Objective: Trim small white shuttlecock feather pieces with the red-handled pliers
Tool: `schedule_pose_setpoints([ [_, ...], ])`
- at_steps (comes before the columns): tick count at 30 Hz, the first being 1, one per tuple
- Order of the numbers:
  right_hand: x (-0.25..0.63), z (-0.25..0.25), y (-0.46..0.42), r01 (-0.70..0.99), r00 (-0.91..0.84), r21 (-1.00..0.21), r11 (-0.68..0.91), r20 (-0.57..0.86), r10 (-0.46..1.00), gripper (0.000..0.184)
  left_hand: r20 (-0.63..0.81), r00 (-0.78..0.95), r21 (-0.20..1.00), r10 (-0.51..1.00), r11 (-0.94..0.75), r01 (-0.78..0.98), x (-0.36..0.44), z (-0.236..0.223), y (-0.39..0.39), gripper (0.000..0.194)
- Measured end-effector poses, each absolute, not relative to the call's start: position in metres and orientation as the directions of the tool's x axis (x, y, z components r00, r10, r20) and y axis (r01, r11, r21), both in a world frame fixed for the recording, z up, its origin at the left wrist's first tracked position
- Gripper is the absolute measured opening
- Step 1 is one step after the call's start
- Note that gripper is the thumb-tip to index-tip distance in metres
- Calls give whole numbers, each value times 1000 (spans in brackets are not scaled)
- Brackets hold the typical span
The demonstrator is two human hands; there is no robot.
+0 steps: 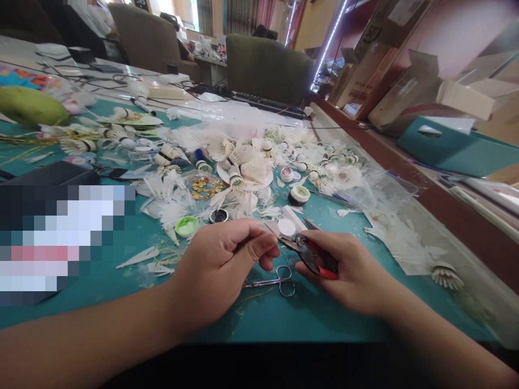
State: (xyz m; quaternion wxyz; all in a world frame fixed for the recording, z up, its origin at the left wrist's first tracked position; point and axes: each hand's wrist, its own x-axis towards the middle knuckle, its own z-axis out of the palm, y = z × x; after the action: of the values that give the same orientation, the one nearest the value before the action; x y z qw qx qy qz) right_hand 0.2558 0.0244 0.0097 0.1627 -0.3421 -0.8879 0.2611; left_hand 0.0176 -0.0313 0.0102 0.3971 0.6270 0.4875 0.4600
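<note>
Red-handled pliers (313, 259), tilted, black steel head, white sliver (272, 228) beside it (thin)

And there's the left forearm (85, 329) with the right forearm (441, 335) stretching in from the bottom corners, left hand (219, 270) pinched thumb to fingers, right hand (348, 270) curled closed, knuckles up, both hands just apart at centre!

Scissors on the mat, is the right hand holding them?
No, the steel scissors lie on the teal mat, while the right hand holds red-handled pliers.
</note>
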Motion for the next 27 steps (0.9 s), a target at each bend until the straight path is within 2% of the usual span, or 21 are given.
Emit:
schedule_pose_setpoints([
  [7,257,11,26,514,-726,-547,661,134,675,14,190,117,945,975,-213,247,18,11,-31,26],
  [10,257,11,25,511,-725,-554,657,134,676,10,246,127,924,961,-272,269,18,11,-31,27],
  [16,257,12,25,499,-722,-560,662,153,674,15,362,149,848,920,-391,357,17,9,-31,28],
  [19,257,13,26,495,-725,-566,660,150,672,9,425,163,808,891,-454,375,17,9,-31,23],
  [22,259,13,27,498,-725,-573,651,136,675,16,446,135,801,885,-462,381,18,8,-31,14],
  [27,260,12,26,501,-718,-563,657,153,679,14,433,125,810,893,-446,381,17,6,-31,15],
])
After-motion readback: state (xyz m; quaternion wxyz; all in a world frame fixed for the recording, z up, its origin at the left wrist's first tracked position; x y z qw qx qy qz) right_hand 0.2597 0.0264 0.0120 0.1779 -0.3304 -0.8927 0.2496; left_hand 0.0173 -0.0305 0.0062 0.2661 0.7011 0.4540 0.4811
